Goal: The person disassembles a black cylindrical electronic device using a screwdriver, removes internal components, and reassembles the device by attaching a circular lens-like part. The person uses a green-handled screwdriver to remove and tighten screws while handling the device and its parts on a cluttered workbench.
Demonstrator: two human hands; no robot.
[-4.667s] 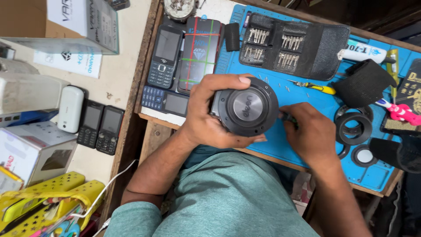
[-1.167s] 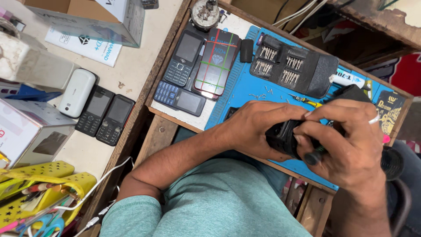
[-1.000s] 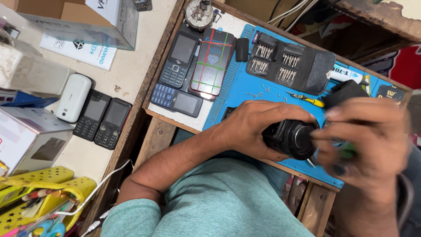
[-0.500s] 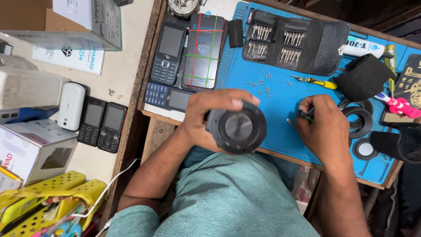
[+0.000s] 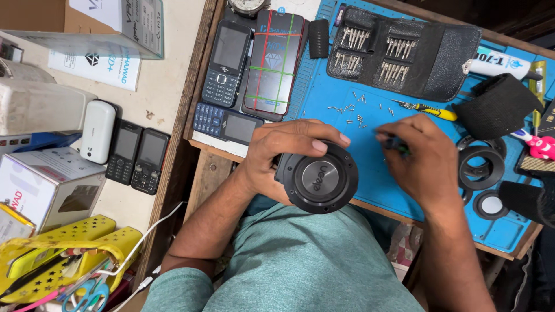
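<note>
Here the left hand (image 5: 283, 153) wraps the round black speaker (image 5: 318, 178), while the right hand (image 5: 419, 162), at its three o'clock, pinches a small tool (image 5: 399, 145).

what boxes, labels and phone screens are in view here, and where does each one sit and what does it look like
Clear-sided box: top left, cardboard top.
White box: left edge, windowed side.
White paper label: under the clear box, dark emblem.
Keypad phones: left table, two black, dark screens.
Smartphone: top centre, dark, red and green lines.
Glue tube: top right, white, printed.
</note>
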